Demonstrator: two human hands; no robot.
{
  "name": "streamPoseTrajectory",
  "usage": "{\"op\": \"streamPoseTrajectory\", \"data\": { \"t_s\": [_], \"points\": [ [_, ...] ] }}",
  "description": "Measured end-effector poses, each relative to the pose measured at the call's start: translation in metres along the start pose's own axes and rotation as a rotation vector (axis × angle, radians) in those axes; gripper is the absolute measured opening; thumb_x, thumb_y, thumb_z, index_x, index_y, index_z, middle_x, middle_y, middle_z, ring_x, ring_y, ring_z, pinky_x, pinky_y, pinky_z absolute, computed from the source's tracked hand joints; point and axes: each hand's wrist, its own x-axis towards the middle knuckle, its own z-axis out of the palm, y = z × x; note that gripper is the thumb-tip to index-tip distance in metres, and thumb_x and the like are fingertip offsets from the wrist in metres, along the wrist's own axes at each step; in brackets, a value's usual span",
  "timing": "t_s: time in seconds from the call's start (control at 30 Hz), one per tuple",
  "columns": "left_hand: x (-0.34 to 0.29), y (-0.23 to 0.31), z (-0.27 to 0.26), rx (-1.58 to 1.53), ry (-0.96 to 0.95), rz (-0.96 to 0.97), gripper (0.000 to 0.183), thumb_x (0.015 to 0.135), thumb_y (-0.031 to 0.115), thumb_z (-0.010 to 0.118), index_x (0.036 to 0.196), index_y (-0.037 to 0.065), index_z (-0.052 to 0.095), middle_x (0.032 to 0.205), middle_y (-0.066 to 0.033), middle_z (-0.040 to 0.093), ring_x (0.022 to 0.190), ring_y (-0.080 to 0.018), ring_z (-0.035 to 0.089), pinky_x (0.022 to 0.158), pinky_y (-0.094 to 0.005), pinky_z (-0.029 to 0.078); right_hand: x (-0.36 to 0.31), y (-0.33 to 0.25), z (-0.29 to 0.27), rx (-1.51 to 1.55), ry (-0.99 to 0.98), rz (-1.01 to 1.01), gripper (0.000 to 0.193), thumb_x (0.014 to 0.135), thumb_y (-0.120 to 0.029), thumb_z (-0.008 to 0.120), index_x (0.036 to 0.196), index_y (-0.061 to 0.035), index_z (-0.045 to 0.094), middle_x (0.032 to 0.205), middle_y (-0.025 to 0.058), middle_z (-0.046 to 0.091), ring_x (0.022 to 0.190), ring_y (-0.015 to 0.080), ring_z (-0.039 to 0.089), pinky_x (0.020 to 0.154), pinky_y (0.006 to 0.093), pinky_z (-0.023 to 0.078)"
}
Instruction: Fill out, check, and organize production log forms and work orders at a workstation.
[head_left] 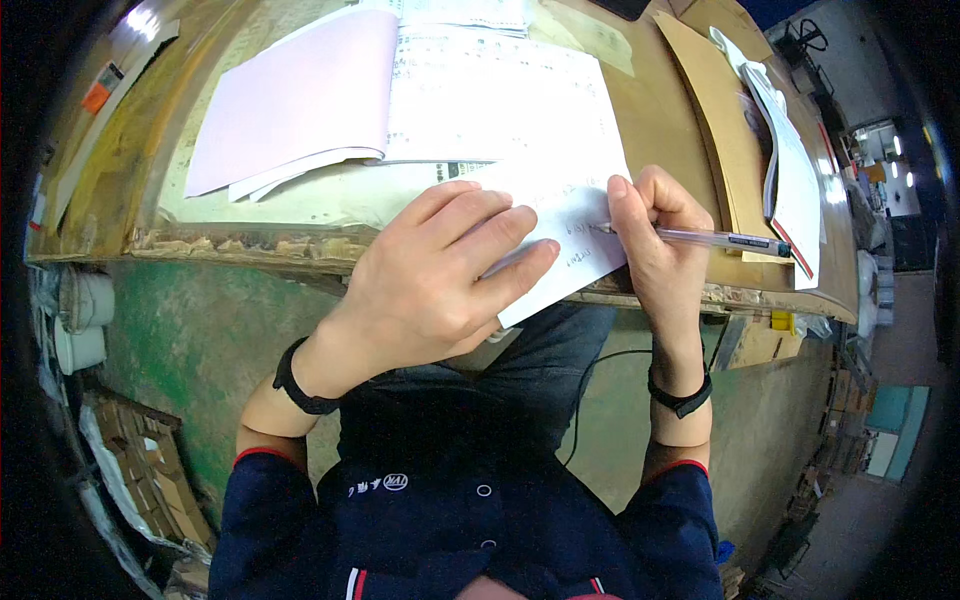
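Observation:
A white sheet of paper (565,275) with a few handwritten marks lies at the table's front edge, its lower corner jutting past it. My left hand (445,260) rests across the sheet's left side, fingers stretched out and slightly apart; its thumb is mostly hidden. In my right hand (662,235) is a clear-barrelled pen (725,240), pinched between thumb and fingers. The pen's tip meets the paper beside the writing, and its dark end points right. Just beyond the sheet lies an open paper pad with a pink page (300,105) folded to the left.
Brown cardboard (722,130) and a stack of white papers (792,180) lie on the right of the worn wooden table (640,110). An orange-and-black item (102,88) sits far left. White buckets (82,318) and flattened cardboard (150,465) are on the floor at left.

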Motion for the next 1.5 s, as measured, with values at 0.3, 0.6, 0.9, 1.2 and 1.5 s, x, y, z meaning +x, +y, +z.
{"op": "streamPoseTrajectory", "data": {
  "t_s": [0.3, 0.6, 0.9, 1.2, 1.5],
  "points": [
    [-0.001, 0.0, 0.001, -0.009, 0.021, 0.006, 0.042, 0.061, 0.01, 0.062, 0.102, 0.008, 0.072, 0.102, -0.0094, 0.064, 0.097, -0.0283, 0.061, 0.085, -0.0424, 0.052, -0.001, -0.002, 0.001, 0.05, 0.023, 0.019, 0.039, 0.093, -0.008, 0.061, 0.062, -0.0074, 0.038, 0.06, -0.0072, 0.036, 0.058, 0.002, 0.03, 0.051, 0.0211, 0.024],
    [-0.001, 0.0, 0.0, -0.021, 0.013, 0.004, 0.043, 0.061, 0.01, 0.062, 0.102, 0.008, 0.072, 0.103, -0.01, 0.064, 0.097, -0.0287, 0.06, 0.085, -0.0426, 0.051, -0.001, 0.002, 0.002, 0.01, 0.077, -0.005, 0.038, 0.092, -0.009, 0.062, 0.062, -0.0048, 0.039, 0.059, -0.0069, 0.032, 0.057, 0.0025, 0.027, 0.049, 0.022, 0.023],
    [-0.001, 0.001, -0.001, -0.025, 0.007, -0.007, 0.042, 0.062, 0.009, 0.061, 0.103, 0.008, 0.071, 0.104, -0.0104, 0.063, 0.098, -0.029, 0.06, 0.087, -0.0434, 0.05, -0.003, 0.006, 0.001, 0.062, 0.158, -0.011, 0.035, 0.092, -0.011, 0.063, 0.064, -0.0054, 0.044, 0.059, -0.0063, 0.038, 0.057, 0.0013, 0.031, 0.049, 0.0202, 0.023],
    [-0.003, 0.0, -0.017, -0.185, 0.039, 0.016, 0.04, 0.063, 0.006, 0.058, 0.101, 0.004, 0.07, 0.095, -0.0112, 0.065, 0.088, -0.0288, 0.061, 0.077, -0.0407, 0.051, -0.009, -0.021, -0.014, 0.225, 0.198, -0.105, 0.015, 0.098, -0.018, 0.056, 0.099, -0.0034, 0.057, 0.073, 0.0067, 0.065, 0.051, 0.0027, 0.043, 0.047, 0.0167, 0.033],
    [-0.006, 0.018, -0.054, -0.498, 0.02, -0.061, 0.03, 0.077, 0.004, 0.062, 0.105, 0.004, 0.07, 0.084, -0.0094, 0.07, 0.069, -0.0255, 0.066, 0.062, -0.0353, 0.05, -0.031, -0.089, -0.032, -0.116, -0.476, -0.239, 0.027, 0.072, -0.005, 0.079, 0.077, -0.0071, 0.052, 0.077, 0.008, 0.062, 0.071, 0.0171, 0.061, 0.063, 0.0272, 0.046]
  ]
}}
